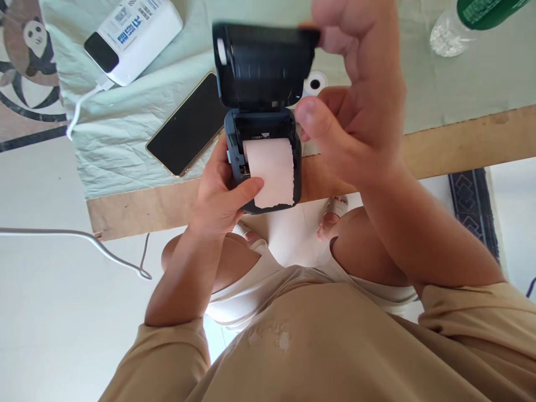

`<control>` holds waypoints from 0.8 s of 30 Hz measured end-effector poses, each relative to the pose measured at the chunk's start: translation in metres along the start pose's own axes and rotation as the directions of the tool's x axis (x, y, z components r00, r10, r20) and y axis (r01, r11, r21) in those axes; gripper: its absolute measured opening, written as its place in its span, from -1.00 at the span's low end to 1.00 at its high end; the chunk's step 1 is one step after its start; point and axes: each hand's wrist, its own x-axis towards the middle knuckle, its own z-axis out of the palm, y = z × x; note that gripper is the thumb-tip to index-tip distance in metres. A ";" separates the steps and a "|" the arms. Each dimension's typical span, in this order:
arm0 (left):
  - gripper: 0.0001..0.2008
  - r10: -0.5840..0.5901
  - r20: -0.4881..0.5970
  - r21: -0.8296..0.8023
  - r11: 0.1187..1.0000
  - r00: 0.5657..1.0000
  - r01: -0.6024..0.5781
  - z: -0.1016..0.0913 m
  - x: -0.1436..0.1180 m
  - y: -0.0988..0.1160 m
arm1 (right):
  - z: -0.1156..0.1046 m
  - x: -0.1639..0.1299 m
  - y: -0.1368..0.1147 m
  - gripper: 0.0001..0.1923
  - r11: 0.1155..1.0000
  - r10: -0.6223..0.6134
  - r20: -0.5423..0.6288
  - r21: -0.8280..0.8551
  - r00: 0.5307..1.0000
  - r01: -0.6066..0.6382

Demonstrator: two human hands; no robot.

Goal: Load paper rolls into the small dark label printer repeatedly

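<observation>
Pale green cloth point(125, 139), creased, covers most of the wooden table point(460, 145); a bare strip of wood shows along the near edge. Below that edge lies a light tiled floor with a white cable point(84, 239) trailing across it.

Held just over the near edge, about midway along it, is a small dark printer point(263, 134). Its lid point(263, 61) stands hinged open and upright. A roll of pale pink paper point(271, 167) sits in the open compartment, its loose end hanging over the front with a ragged lower edge.

Right hand point(355, 100): raised beside the printer, fingertips gripping the top right corner of the lid, thumb pointing toward the hinge area. Left hand point(221, 195): wrapped around the printer body from the left side and below, thumb pressed on the lower left corner of the paper.

On the cloth, left of the printer, a black phone point(184, 128) lies face up, partly hidden by the printer. Farther toward the far left corner rests a white power bank point(134, 36) with blue lettering, a white cord plugged into it. At the far right corner a clear bottle point(464, 25) with a green label lies partly out of view.
</observation>
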 end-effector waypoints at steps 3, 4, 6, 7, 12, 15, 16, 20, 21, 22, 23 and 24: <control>-0.39 0.011 -0.007 0.053 0.999 1.000 -0.010 -0.001 -0.001 -0.003 | 0.000 -0.001 -0.001 -0.74 0.991 -0.114 -0.024 -0.066 0.993 0.112; -0.38 0.014 -0.004 0.061 0.998 1.000 -0.014 -0.002 -0.001 -0.003 | 0.000 -0.001 -0.002 -0.80 0.990 -0.099 0.013 -0.097 0.995 0.100; -0.39 0.024 0.004 0.045 0.999 1.000 -0.024 -0.002 -0.002 -0.004 | -0.002 -0.002 -0.002 -0.89 0.985 -0.058 0.086 -0.157 0.995 0.071; -0.40 0.028 0.012 0.029 0.999 1.000 -0.028 -0.002 -0.002 -0.004 | -0.002 -0.002 -0.001 -0.89 0.982 -0.040 0.121 -0.179 0.992 0.061; -0.49 0.115 0.060 -0.039 0.993 0.992 -0.113 -0.005 -0.002 -0.007 | -0.002 0.000 0.001 -0.64 0.989 0.019 0.299 -0.146 0.954 0.026; -0.48 0.141 0.033 0.000 0.990 0.990 -0.141 -0.007 -0.002 -0.010 | 0.001 0.000 0.003 -0.48 0.996 0.082 0.353 -0.057 0.932 -0.066; -0.47 0.134 0.020 0.024 0.991 0.991 -0.134 -0.007 -0.002 -0.011 | 0.002 0.000 0.004 -0.43 0.994 0.110 0.360 -0.021 0.927 -0.110; -0.45 0.103 -0.009 0.103 0.989 0.995 -0.102 -0.010 -0.002 -0.011 | 0.007 -0.004 0.010 -0.33 0.963 0.183 0.373 0.121 0.910 -0.243; -0.45 0.100 -0.004 0.111 0.989 0.995 -0.099 -0.010 -0.001 -0.011 | 0.008 -0.004 0.010 -0.35 0.960 0.182 0.368 0.136 0.912 -0.246; -0.46 0.098 0.003 0.115 0.989 0.995 -0.098 -0.010 -0.001 -0.011 | 0.008 -0.005 0.011 -0.37 0.962 0.174 0.363 0.138 0.916 -0.238; -0.46 0.098 0.009 0.115 0.988 0.995 -0.098 -0.010 -0.001 -0.010 | 0.008 -0.005 0.011 -0.40 0.966 0.163 0.354 0.131 0.921 -0.221; -0.46 0.099 0.014 0.113 0.989 0.995 -0.100 -0.010 0.000 -0.010 | 0.008 -0.005 0.010 -0.42 0.972 0.152 0.348 0.117 0.925 -0.204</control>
